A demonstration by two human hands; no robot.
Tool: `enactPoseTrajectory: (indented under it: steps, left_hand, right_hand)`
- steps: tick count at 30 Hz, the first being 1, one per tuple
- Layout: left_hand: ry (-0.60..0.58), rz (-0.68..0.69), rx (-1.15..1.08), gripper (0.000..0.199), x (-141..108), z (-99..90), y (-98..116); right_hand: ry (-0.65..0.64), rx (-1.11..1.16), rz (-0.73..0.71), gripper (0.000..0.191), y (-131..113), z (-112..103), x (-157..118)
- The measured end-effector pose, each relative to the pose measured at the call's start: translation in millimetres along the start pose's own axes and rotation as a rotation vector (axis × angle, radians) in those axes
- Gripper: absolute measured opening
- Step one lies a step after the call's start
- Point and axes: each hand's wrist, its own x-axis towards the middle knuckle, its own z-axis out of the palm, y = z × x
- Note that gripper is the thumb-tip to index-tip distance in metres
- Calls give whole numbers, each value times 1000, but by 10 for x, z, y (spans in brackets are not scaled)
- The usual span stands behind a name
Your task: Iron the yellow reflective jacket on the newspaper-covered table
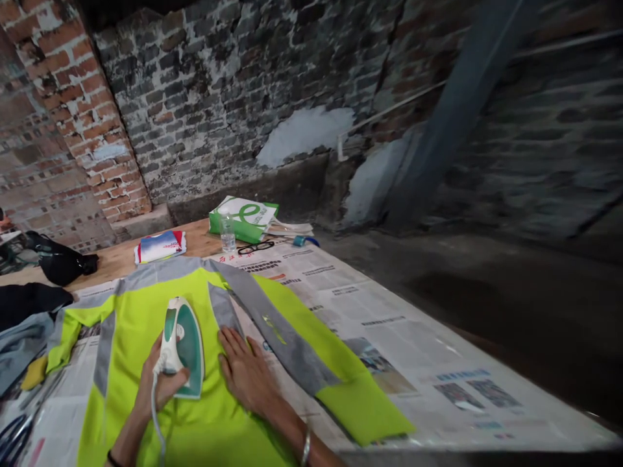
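Observation:
A bright yellow-green jacket [141,324] with grey panels lies spread over the table, one sleeve stretched toward the right. My left hand [160,383] is wrapped round the handle of a white and teal clothes iron [191,350], which is over the middle of the jacket. From the iron's rear a white cord [154,415] hangs down toward me. My right hand [246,373] rests flat on the jacket just right of the iron, fingers stretched out across the grey panel [224,308]. Whether the iron's plate touches the cloth cannot be told.
Newspaper [413,337] covers the table. At its far end are a green and white bag [243,217], a clear glass [227,235], eyeglasses [256,247] and a folded cloth [160,246]. Dark and blue clothes [26,337] and scissors [14,438] lie on the left.

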Motion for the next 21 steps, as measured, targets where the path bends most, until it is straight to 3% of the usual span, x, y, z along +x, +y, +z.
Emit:
enactPoseTrajectory:
  steps: [7,11,13,16,18,21]
  left_hand:
    - [58,39,-10,53,1017,395,419]
    - [96,34,-11,43,1249,512,513]
    - [91,34,-12,46,1139,455,508]
    - [70,27,-8,56,751,258,400]
    - [79,-1,1,64,424,92,246]
    - [187,-105,34,74,22,-184,-67]
  right_hand:
    - [-52,-11,25,59,-43,-120,7]
    - [-62,-19,20,59,-50,-160,11]
    - [-77,-26,19,60,-48,-169,12]
    - [-83,-37,14,60,-32,-150,11]
    - [-75,-40,12,60,-6,-107,9]
    - [-44,-40,-5,59,50,-11,10]
